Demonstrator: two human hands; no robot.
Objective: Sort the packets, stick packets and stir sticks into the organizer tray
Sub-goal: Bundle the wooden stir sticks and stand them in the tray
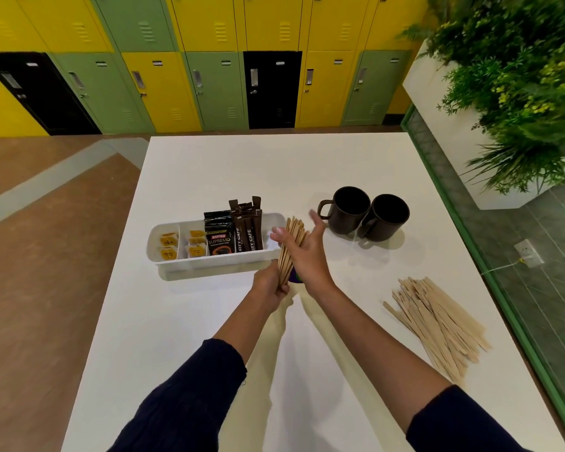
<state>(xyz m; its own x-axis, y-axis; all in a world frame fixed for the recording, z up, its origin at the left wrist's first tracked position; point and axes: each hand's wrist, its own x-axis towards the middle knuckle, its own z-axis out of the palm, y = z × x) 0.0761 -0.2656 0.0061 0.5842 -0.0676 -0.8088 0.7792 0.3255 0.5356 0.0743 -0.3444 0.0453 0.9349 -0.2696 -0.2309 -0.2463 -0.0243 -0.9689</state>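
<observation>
Gripping the stir stick bundle [292,236] low in the left hand [269,285] and pressing the flat, open right hand [310,252] against its side, holding it nearly upright, leaning away, at the organizer tray's [209,261] right end, probably over an empty compartment.

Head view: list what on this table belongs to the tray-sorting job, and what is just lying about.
Job:
organizer tray
yellow packets
Kopiko packets
stick packets
bundle of stir sticks, gripped by the left hand, with the right hand flat against it
loose stir-stick pile

Lying about:
two dark mugs
</observation>
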